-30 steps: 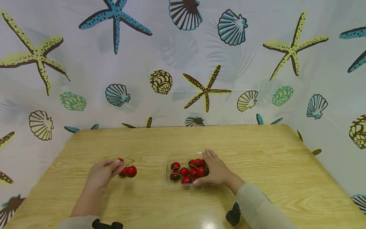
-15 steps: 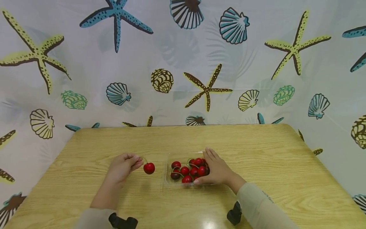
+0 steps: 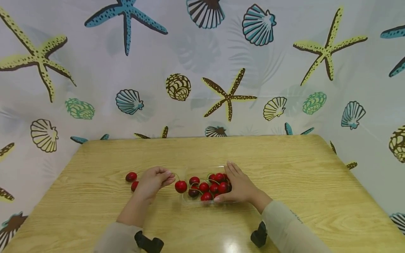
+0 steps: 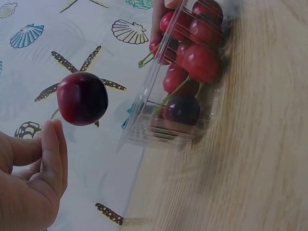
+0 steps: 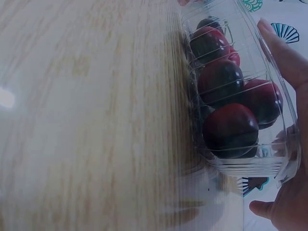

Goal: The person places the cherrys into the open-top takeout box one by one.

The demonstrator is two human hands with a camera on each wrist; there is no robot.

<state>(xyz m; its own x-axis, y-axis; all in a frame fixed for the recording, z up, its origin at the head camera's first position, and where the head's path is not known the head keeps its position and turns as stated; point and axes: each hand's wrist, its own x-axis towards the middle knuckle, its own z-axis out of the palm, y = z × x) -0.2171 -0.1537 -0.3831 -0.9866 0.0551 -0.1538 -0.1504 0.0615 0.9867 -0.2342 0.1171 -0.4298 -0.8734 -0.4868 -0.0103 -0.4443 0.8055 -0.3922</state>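
Note:
A red cherry (image 3: 181, 186) hangs by its thin green stem from the fingertips of my left hand (image 3: 151, 184). It is just left of a clear plastic container (image 3: 185, 191). In the left wrist view this dark red cherry (image 4: 83, 98) is apart from the container's rim (image 4: 142, 94). Several cherries (image 3: 204, 187) with stems lie inside the container. My right hand (image 3: 242, 188) holds the container's right end, thumb at the near side and fingers at the far side. The right wrist view shows the container wall (image 5: 255, 169) close against that hand.
Two more cherries, one farther back (image 3: 131, 176) and one partly hidden (image 3: 135, 185), lie on the wooden table (image 3: 284, 165) left of my left hand. A cloth printed with shells and starfish (image 3: 190, 116) hangs behind the table.
My left hand has moved right with the cherry, from the loose cherries to the container's left edge. The right hand and container have stayed in place.

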